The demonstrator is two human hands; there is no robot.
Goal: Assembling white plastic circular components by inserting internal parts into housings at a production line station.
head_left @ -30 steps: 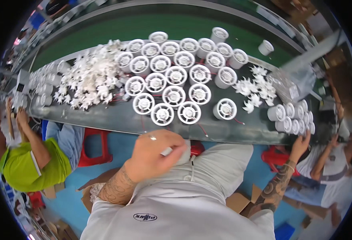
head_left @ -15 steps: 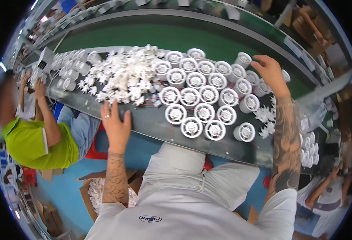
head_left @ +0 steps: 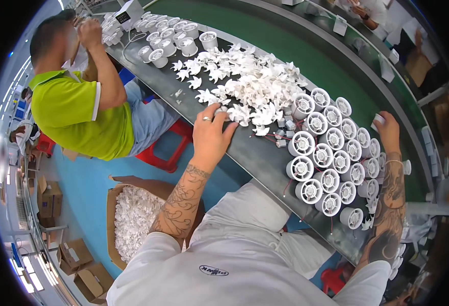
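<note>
"Head view: what's changed?"

"The right hand [head_left: 389, 134], spread beside a housing half a second ago, now looks clamped on a white cup [head_left: 378, 122], between thumb and fingertips, beyond the grouped fan housings [head_left: 333, 138]. That part seems secured."

"And the left hand [head_left: 212, 136]?"

"Bent fingers reach the blade pile's [head_left: 265, 87] near edge on the bench [head_left: 255, 154]; whether they pinch anything, I cannot tell."

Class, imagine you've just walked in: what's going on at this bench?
The person's right hand holds a white housing near the far side of the bench. The left hand is at the near edge of the white bladed pieces; its grip is unclear. More housings stand grouped right of the pile. A co-worker sits at left.
</note>
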